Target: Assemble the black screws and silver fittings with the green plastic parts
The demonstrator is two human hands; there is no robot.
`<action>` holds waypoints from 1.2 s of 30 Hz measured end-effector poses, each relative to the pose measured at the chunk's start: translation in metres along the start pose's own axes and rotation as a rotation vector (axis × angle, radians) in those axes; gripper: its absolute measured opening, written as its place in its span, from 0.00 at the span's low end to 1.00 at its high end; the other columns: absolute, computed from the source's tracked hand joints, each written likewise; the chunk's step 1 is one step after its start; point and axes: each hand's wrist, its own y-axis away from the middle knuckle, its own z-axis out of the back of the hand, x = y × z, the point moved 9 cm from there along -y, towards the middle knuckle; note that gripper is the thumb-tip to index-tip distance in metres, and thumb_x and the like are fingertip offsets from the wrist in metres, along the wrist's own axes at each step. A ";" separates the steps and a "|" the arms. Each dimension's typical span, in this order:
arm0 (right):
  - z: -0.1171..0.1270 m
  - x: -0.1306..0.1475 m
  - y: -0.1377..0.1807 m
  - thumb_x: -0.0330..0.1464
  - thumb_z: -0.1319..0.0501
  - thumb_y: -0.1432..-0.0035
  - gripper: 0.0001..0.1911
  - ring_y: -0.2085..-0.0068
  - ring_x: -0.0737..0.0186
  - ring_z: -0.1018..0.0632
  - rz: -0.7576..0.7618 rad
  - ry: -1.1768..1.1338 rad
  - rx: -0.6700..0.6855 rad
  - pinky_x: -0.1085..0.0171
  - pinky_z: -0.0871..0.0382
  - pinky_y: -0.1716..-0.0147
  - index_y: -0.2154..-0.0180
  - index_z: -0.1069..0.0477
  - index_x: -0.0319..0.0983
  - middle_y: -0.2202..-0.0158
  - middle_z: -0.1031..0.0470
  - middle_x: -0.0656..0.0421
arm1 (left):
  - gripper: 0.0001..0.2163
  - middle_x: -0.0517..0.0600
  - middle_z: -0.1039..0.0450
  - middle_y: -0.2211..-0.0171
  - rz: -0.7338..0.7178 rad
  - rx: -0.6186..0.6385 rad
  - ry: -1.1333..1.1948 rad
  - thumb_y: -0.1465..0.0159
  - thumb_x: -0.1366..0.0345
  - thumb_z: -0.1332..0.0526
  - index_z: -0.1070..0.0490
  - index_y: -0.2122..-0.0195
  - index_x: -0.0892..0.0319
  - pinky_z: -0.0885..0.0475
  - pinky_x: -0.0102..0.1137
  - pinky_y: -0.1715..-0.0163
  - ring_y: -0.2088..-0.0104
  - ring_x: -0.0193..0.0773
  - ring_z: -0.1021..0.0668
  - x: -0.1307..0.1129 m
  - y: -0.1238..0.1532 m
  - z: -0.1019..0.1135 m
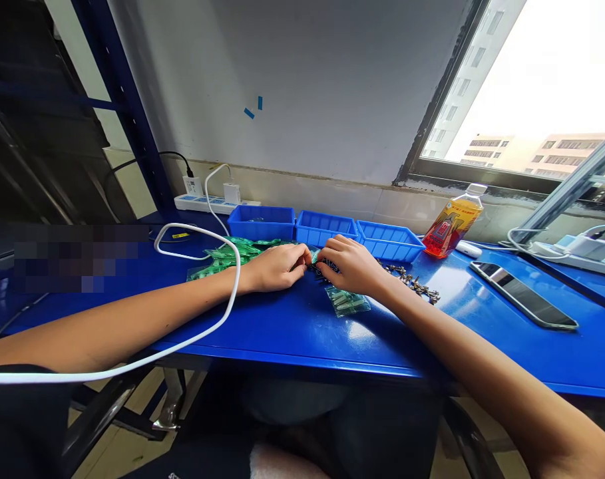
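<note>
My left hand (pixel 278 267) and my right hand (pixel 351 266) almost meet over the blue table, fingers bent into a pinch. A small green plastic bag (pixel 315 255) shows between the fingertips, mostly hidden by them. Left of my left hand lies a heap of green plastic bags (pixel 217 259), partly behind the wrist. Another green plastic bag (pixel 348 301), with pale strips visible in it, lies flat below my right hand. Small metal parts, which look like screws (pixel 418 286), are scattered behind and right of my right wrist; dark ones lie partly under that hand.
Three blue bins (pixel 327 227) line the back. A bottle of red drink (pixel 453 223) and a phone (pixel 524 295) are at the right. A white cable (pixel 202 338) loops over my left forearm. A power strip (pixel 217 204) sits by the wall.
</note>
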 end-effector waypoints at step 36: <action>0.003 0.007 0.000 0.31 0.47 0.41 0.11 0.67 0.62 0.34 0.074 0.117 -0.047 0.63 0.43 0.67 0.70 0.28 0.36 0.72 0.30 0.55 | 0.05 0.49 0.29 0.71 0.042 0.017 -0.084 0.39 0.66 0.51 0.37 0.67 0.58 0.34 0.32 0.68 0.70 0.40 0.26 -0.001 -0.001 0.001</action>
